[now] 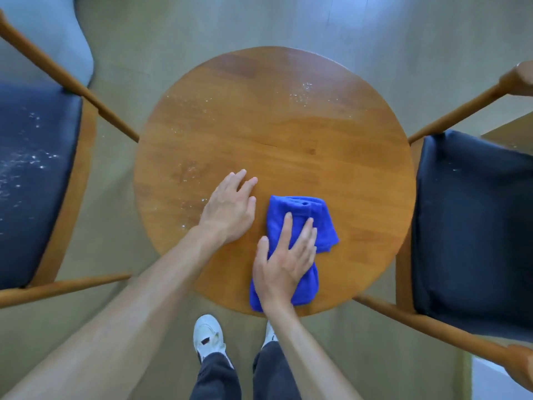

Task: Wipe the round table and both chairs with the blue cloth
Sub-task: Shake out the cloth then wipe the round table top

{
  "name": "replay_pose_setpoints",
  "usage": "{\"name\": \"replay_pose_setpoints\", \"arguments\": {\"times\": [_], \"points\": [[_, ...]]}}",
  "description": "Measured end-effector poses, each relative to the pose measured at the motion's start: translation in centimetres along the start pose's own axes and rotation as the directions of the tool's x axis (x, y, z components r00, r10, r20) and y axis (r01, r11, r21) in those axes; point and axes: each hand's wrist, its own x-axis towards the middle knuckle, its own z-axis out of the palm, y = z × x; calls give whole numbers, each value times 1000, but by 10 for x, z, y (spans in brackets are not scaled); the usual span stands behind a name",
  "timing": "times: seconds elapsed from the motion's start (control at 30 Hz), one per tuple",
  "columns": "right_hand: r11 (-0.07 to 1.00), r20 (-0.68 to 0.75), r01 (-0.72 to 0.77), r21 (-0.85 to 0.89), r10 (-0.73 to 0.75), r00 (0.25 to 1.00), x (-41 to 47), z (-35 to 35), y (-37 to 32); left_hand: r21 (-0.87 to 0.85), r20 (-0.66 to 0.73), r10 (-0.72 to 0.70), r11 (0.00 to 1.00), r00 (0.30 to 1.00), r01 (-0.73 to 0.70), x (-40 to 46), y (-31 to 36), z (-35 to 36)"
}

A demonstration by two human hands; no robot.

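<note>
Head view: blue cloth (300,226) under flat right hand (284,261), grip wide; left hand (230,209) flat beside.

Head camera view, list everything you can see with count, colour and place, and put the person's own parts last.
Round wooden table: one, warm brown, centre, with pale specks on its far and left parts.
Folded blue cloth: one, bright blue, on the table's near right part.
Wooden chairs with dark blue seat cushions: two, one at the left with white specks on its seat, one at the right.
Floor: greyish green, around the table.
White shoes: two, below the table's near edge.
Dark trousers: bottom centre.
Left hand: flat on the table, beside the cloth.
Right hand: fingers straight, pressing on the cloth.
</note>
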Motion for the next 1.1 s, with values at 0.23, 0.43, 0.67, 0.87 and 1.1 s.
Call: {"name": "replay_pose_setpoints", "arguments": {"times": [0.23, 0.43, 0.67, 0.87, 1.1], "points": [[935, 67, 32, 354, -59, 996, 37, -53, 42, 55, -244, 105, 994, 964, -94, -50, -6, 35], [962, 28, 185, -200, -184, 983, 89, -52, 103, 201, -210, 133, 976, 969, -90, -66, 40, 94], [968, -100, 164, -188, -186, 978, 91, -36, 118, 264, -210, 272, 941, 939, -214, -78, 65, 131], [972, -88, 172, -162, -188, 978, 87, -39, 114, 230, -273, 453, 887, 849, -399, -71, 4, 103], [945, -52, 186, -269, -207, 977, 85, -38, 107, 126, -533, 29, 991, 845, 45, -3, -166, -25]]}}
